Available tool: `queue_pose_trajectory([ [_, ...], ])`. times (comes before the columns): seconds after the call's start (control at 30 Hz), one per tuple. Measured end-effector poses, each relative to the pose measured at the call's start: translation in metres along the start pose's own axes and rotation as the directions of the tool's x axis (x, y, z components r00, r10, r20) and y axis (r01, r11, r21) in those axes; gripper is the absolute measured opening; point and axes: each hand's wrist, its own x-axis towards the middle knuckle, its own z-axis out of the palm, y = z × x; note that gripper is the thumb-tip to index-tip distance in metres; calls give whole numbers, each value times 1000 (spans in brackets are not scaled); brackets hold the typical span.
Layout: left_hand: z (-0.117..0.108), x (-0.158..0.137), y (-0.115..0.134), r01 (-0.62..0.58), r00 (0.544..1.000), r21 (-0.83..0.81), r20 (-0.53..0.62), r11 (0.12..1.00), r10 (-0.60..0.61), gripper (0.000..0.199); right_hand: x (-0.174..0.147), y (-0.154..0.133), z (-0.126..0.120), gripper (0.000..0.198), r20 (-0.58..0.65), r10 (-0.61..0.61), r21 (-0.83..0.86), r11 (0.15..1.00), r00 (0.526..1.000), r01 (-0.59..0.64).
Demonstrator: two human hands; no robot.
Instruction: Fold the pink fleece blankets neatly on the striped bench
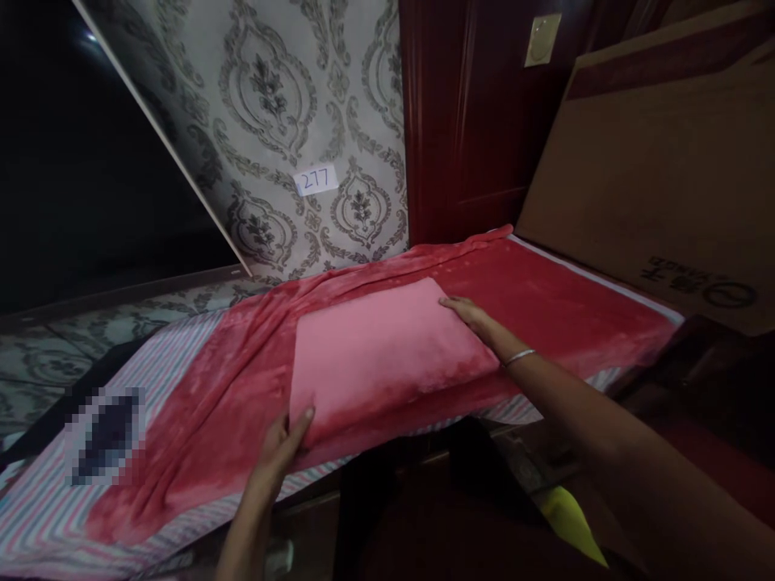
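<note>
While the thumb of the left hand (279,452) lies over the near-left corner and the right hand (475,319) meets the right edge of a pink, rectangular, soft folded cloth (375,347), whether their fingers pinch cannot be told. Beneath it spreads a rumpled red plush blanket (514,286); uneven pulling could skew the folds, or clinging pile drag that blanket along.

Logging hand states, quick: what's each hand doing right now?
Left hand: on the left edge of the pink cloth, thumb on top; whether closed cannot be told.
Right hand: on its right edge; whether closed cannot be told.
</note>
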Motion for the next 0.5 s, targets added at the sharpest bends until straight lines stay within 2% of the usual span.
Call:
queue_pose_trajectory([
  [0.13,-16,2,-5,-66,986,134,-144,989,85,61,-20,24,-19,43,-68,-19,17,1000,998,20],
  [0.23,-21,-2,-2,-21,997,111,-71,994,29,67,-42,33,-40,51,-137,-78,-43,996,987,73],
  [0.33,-21,-5,-14,74,997,59,-7,995,-74,82,-76,43,-61,54,-155,-118,-152,984,981,95],
  [0.43,-22,0,-27,107,994,29,-11,994,-107,96,-109,48,-68,64,-68,4,-119,993,998,-13],
  [0.5,-23,6,-28,107,993,-12,-38,994,-107,100,-122,48,-66,72,12,92,-72,993,996,-91],
])
